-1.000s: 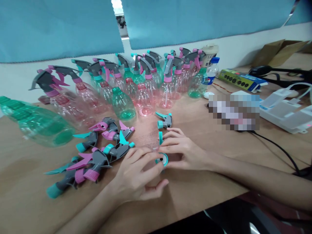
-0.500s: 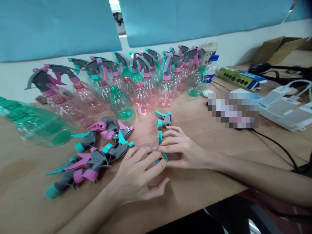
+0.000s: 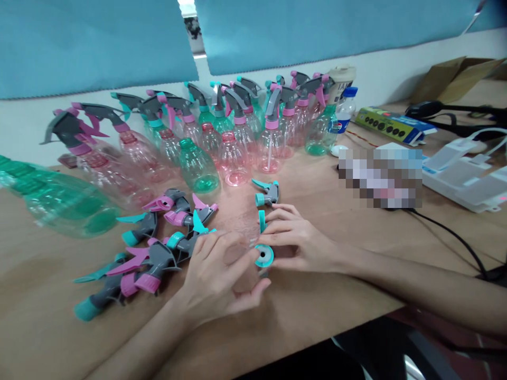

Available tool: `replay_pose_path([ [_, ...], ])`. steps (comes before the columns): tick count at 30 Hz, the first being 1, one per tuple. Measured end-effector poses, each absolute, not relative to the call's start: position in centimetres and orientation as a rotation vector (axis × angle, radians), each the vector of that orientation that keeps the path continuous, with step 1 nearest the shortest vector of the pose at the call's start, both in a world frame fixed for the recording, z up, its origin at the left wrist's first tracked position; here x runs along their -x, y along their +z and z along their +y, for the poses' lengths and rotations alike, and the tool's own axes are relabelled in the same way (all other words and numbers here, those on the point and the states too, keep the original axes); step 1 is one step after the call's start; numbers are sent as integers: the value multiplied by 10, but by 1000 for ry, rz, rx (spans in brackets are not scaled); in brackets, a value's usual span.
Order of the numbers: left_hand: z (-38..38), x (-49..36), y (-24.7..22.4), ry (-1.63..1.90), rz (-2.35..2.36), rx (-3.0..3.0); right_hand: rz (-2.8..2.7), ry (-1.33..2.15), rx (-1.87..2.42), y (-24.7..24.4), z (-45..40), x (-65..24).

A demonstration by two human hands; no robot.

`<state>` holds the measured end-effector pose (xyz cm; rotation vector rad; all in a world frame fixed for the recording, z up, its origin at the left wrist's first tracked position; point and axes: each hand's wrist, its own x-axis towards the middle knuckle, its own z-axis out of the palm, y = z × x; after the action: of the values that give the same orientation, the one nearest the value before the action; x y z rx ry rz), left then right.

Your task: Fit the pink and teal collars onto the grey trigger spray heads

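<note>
My right hand (image 3: 295, 240) is closed round a spray trigger head, its teal collar (image 3: 264, 255) turned towards me and its teal trigger (image 3: 262, 220) pointing up. Most of its grey body is hidden by my fingers. My left hand (image 3: 217, 269), slightly blurred, has a fingertip at the collar's left edge, with the thumb spread away below. A faint clear piece shows between the hands, too blurred to name. Just beyond them lies another teal and grey trigger head (image 3: 268, 194). Several loose trigger heads (image 3: 158, 264), pink or teal, lie left of my left hand.
Behind stand several pink and green spray bottles, some uncapped, such as a green bottle (image 3: 198, 166). Large green bottles (image 3: 67, 206) lie at left. A blue-capped drink bottle (image 3: 344, 113), a yellow box (image 3: 390, 125), a white plastic tray (image 3: 463, 179) and a black cable (image 3: 447, 232) are at right.
My left fingers have drawn back left and opened away from the collar, whose round face now shows fully. My right hand keeps its hold on the trigger head, nearly still.
</note>
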<state>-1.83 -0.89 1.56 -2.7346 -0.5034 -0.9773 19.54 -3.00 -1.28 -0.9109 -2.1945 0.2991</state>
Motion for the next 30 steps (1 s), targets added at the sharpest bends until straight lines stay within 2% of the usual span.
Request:
replay_pose_path([
  [7,-19,15,16,-911,-557,3027,-2224,320,906,-13,-30,-195],
  [16,-17,14,12,-967,-675,2975,-2147,271,940,-15,-29,-195],
  [21,-23,12,9,-1127,-658,2962,-2161,252,920,-10,-30,-193],
  [30,-17,16,11,-1126,-748,2709,-2224,44,863,0,-30,-183],
])
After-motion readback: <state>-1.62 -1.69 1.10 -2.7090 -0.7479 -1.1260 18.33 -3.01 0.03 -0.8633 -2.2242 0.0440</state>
